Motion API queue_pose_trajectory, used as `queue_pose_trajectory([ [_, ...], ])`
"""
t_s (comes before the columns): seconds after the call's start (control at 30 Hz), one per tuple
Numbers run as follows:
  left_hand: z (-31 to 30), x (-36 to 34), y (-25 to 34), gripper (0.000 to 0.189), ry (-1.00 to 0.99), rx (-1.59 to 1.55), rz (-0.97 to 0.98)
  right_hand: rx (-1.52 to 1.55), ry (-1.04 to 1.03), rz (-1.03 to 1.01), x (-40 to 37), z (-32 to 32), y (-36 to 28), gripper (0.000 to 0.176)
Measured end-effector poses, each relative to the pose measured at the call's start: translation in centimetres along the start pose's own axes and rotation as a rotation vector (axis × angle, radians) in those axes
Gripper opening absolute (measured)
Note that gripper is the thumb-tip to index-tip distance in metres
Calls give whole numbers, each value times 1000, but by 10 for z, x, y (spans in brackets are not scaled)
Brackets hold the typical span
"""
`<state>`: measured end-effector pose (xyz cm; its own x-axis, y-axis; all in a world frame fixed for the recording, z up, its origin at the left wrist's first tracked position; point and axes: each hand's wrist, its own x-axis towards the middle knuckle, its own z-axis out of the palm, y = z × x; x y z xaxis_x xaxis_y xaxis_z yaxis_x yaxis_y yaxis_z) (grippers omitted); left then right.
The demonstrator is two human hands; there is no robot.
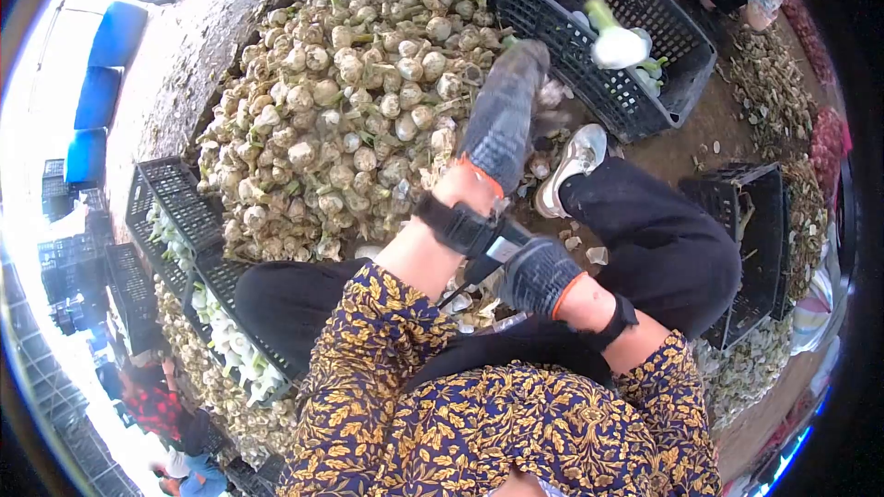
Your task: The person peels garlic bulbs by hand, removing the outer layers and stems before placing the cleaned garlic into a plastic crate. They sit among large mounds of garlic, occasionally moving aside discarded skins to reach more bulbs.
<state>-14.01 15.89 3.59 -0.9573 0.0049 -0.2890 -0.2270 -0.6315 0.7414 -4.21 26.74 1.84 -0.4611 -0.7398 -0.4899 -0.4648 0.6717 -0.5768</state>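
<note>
My left hand, in a dark grey knit glove with an orange cuff, reaches forward over the edge of the garlic pile. It is smeared by motion, so its fingers do not show clearly. A trimmed white garlic bulb with a green stem is in the air, blurred, above the black crate, apart from my left hand. My right hand, gloved alike, is closed near my lap, just below my left wrist. What it grips is mostly hidden behind a black wrist device.
A few bulbs lie in the black crate. At left, crates hold white bulbs. Another black crate stands by my right knee. My shoe rests among scraps. Peelings and red net sacks lie at right. Other people sit at lower left.
</note>
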Motion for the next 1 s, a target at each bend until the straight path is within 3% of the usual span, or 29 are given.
queue_pose_trajectory([
  [0.03,-12,6,-11,38,4,125,33,-78,125,-74,-1,0,-4,20],
  [0.07,-37,11,-24,42,42,510,110,10,329,-175,-4,-1,-7,23],
  [0.1,-63,14,-33,47,77,894,186,7,310,-167,-6,-1,-10,23],
  [0.17,-90,2,-33,55,276,1564,136,-9,188,-133,-8,-5,-15,24],
  [0.2,-110,-2,-40,55,270,1561,131,-6,185,-126,-11,-7,-19,24],
  [0.27,-151,1,-59,59,322,1875,322,10,172,-100,-10,-9,-21,25],
  [0.3,-152,3,-57,59,313,1873,318,21,153,-83,-7,-11,-21,26],
  [0.37,-155,6,-54,51,233,1881,-270,30,218,-99,-5,-11,-20,26],
  [0.4,-165,8,-57,51,224,1878,-272,33,286,-125,-3,-11,-20,26],
  [0.5,-184,11,-64,35,191,1745,174,35,213,-99,-1,-13,-19,25],
  [0.67,-170,-3,-42,24,277,1344,172,-98,118,85,12,-23,-14,26],
  [0.73,-155,-17,-21,20,124,1355,191,34,438,131,15,-24,-7,32],
  [0.83,-133,-43,-6,24,22,1291,182,75,843,-25,23,-19,3,42],
  [0.93,-110,-63,1,30,15,1209,190,140,725,13,25,-25,4,43],
  [1.0,-101,-71,6,35,-24,1116,77,107,664,17,23,-29,4,40],
])
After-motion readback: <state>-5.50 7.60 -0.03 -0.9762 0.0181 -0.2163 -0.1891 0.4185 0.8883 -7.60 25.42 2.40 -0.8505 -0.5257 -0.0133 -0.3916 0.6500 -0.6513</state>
